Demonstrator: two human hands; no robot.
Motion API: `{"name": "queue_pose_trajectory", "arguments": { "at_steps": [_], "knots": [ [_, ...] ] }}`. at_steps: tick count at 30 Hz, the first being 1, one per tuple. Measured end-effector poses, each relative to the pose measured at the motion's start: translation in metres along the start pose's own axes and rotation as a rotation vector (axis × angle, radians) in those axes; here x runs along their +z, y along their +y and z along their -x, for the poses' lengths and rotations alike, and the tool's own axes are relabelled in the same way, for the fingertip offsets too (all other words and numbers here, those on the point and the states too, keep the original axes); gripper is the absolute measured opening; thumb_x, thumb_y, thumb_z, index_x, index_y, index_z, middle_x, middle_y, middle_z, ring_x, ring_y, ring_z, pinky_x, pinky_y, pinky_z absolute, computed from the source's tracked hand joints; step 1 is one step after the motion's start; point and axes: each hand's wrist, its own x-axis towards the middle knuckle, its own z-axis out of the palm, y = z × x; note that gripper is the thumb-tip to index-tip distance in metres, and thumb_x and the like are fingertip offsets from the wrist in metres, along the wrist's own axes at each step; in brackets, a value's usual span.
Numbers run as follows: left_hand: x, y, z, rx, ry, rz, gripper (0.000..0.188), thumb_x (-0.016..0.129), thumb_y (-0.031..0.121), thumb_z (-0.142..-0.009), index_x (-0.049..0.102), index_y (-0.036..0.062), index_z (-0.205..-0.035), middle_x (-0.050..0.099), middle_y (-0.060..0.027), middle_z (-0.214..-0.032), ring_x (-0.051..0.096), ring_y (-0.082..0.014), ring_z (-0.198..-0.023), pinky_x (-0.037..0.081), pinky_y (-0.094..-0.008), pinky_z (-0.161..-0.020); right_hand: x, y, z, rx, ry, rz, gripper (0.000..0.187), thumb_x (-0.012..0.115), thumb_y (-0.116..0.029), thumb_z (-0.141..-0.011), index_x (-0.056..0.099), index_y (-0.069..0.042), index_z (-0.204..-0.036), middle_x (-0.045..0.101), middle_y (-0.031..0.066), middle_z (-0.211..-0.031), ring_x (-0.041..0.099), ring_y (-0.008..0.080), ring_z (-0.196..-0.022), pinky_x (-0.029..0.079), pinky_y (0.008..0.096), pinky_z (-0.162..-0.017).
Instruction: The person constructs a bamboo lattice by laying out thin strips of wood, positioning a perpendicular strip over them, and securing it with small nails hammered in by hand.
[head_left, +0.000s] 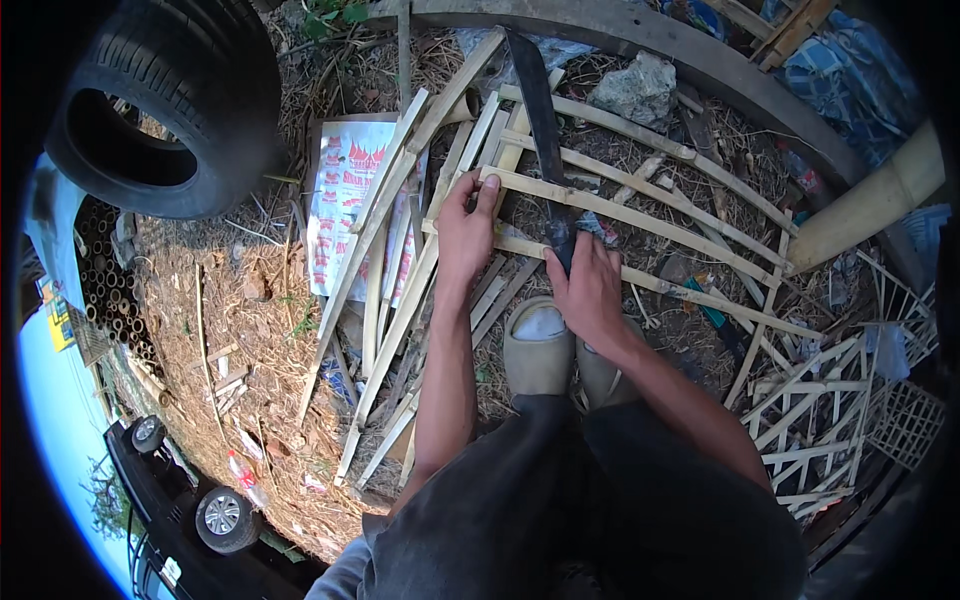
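Left hand [466, 228] pinching the end of a pale bamboo strip [620, 212], fingers curled over it, thumb side partly hidden beneath. Right hand [588, 285] closed around the handle of a dark machete [538, 100], handle wholly buried in the fist; blade running up and away across the strips, tip lost against debris near the top edge. Sandalled feet [540, 345] half covered by the right wrist and dark shorts. More split strips [400, 250] fanned over straw, overlapping a printed sack [340, 190]. Tyre [170, 100] cut by the rim's darkness. Lattice panels [830, 400] at right, warped and blurred.
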Motion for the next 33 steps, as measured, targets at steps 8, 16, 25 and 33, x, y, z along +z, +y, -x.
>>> {"name": "queue_pose_trajectory", "arguments": {
  "at_steps": [8,16,25,33],
  "knots": [
    [-0.002,-0.001,-0.002,-0.029,-0.012,0.059,0.042,0.063,0.034,-0.104,0.068,-0.0012,-0.127,0.074,-0.0126,-0.109,0.065,-0.0178,-0.102,0.048,-0.0321,-0.095,-0.001,-0.002,-0.001,0.012,-0.024,0.005,0.036,0.067,-0.027,-0.097,0.055,0.005,-0.110,0.065,0.0220,-0.095,0.061,0.0386,-0.094,0.042,0.0480,-0.084],
    [-0.009,0.018,0.003,0.082,0.038,-0.065,0.041,0.067,0.035,-0.100,0.072,-0.0006,-0.118,0.073,-0.0112,-0.105,0.064,-0.0180,-0.099,0.048,-0.0319,-0.094,-0.034,-0.016,0.008,-0.019,0.000,0.114,0.041,0.070,-0.019,-0.093,0.053,0.011,-0.117,0.055,0.0309,-0.133,0.052,0.0441,-0.122,0.042,0.0524,-0.106],
    [-0.013,0.002,0.001,-0.080,0.032,0.087,0.041,0.069,0.038,-0.099,0.073,0.0002,-0.116,0.072,-0.0084,-0.096,0.063,-0.0168,-0.092,0.047,-0.0323,-0.088,-0.082,-0.008,0.037,0.014,-0.157,0.405,0.033,0.072,-0.025,-0.091,0.056,0.001,-0.103,0.057,0.0163,-0.102,0.057,0.0315,-0.101,0.050,0.0429,-0.087],
    [-0.017,0.016,0.007,-0.012,0.089,0.183,0.032,0.065,0.032,-0.103,0.071,0.0009,-0.097,0.063,0.0002,-0.082,0.053,-0.0098,-0.081,0.042,-0.0274,-0.079,-0.175,0.104,0.125,0.079,-0.391,0.390,0.040,0.079,-0.023,-0.085,0.057,0.003,-0.107,0.057,0.0218,-0.099,0.059,0.0427,-0.092,0.050,0.0484,-0.077]
  ]
}}
